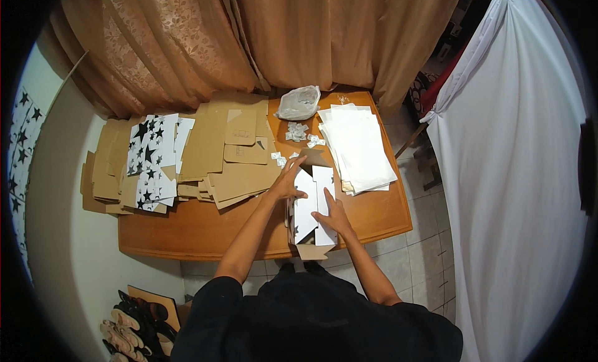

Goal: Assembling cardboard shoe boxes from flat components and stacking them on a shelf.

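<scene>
A cardboard box [304,206], white with black stars outside and brown inside, lies at the table's front edge. Its two long white top flaps are folded in, while brown end flaps stick out at the far and near ends. My left hand [288,184] rests on its left side with fingers spread, the thumb on the left flap and fingertips by the far end flap. On the right flap [324,203] lies my right hand [336,217], open, its index finger stretched forward and thumb apart. The near end of the box juts over the table edge.
Stacks of flat brown cardboard [208,147] cover the table's left, with star-printed sheets [149,151] on top. White sheets [358,147] are piled at the right. A plastic bag [299,103] and small packets [297,132] sit behind the box. A white curtain [504,163] hangs right.
</scene>
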A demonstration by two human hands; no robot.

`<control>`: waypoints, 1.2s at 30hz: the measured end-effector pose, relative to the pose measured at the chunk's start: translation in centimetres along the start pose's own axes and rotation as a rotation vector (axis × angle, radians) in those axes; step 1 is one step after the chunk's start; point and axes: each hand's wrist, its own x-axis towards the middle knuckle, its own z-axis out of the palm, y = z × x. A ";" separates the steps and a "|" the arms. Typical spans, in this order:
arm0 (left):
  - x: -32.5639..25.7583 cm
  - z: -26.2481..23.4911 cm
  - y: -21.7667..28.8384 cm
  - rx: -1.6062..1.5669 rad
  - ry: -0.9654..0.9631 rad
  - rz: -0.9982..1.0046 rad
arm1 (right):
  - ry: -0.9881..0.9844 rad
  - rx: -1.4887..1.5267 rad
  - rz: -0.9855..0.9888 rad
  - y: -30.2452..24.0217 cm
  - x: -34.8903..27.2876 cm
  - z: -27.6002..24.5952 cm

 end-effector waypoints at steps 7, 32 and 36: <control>-3.9 -2.9 3.4 -0.016 0.172 -0.094 | -0.015 -0.056 -0.209 -0.3 2.3 -1.4; -24.0 1.7 1.4 0.106 0.705 -0.084 | -0.798 -0.546 -0.625 -9.2 10.5 0.8; -23.2 1.0 1.3 0.097 0.713 0.120 | -0.788 -0.588 -0.559 -8.4 10.5 1.4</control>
